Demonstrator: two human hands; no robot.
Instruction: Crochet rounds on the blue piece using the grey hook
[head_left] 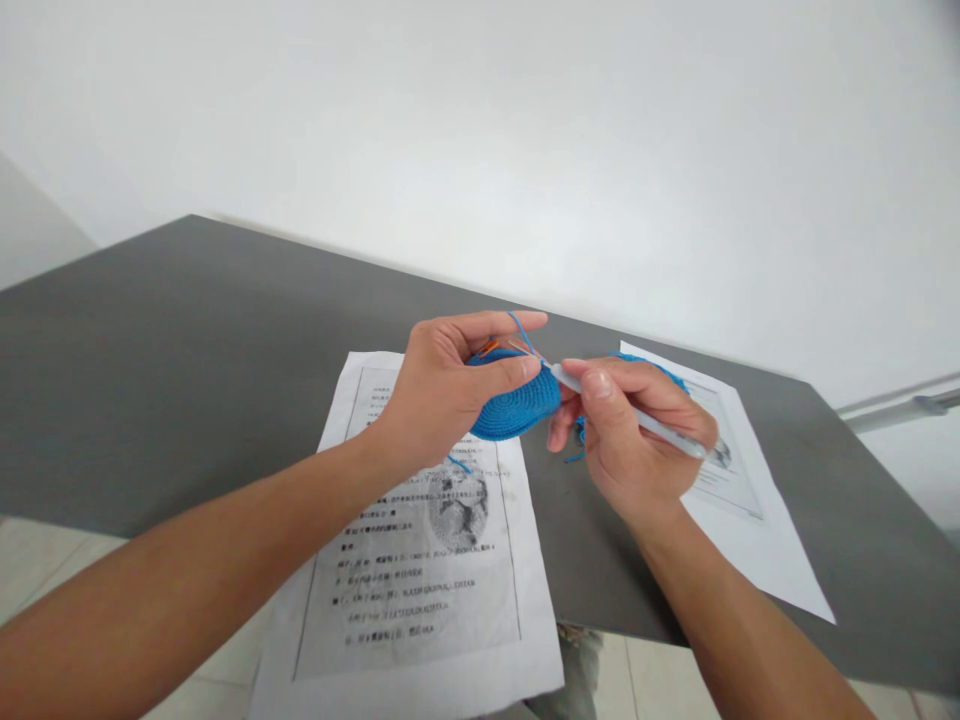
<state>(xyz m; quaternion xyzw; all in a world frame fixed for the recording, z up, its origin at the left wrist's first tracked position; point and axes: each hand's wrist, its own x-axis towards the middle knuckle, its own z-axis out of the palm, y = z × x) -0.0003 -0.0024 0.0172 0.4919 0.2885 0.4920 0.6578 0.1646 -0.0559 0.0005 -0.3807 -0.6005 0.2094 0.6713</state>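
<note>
A round piece of blue crochet work (517, 408) is pinched in my left hand (450, 380), thumb on its upper edge. Blue yarn (520, 328) runs over my left index finger, which points to the right. My right hand (637, 425) grips a crochet hook (667, 432) with a pale grey handle, its tip end meeting the edge of the work near my left thumb. A small orange item (488, 347), perhaps a stitch marker, shows at the work's back edge. More blue yarn (651, 366) lies partly hidden behind my right hand.
Under my hands is a grey table (225, 330). A printed sheet (420, 600) with text and a picture overhangs its front edge. Another printed sheet (765, 540) lies at the right, partly behind my right hand. A white wall (480, 150) stands behind the table.
</note>
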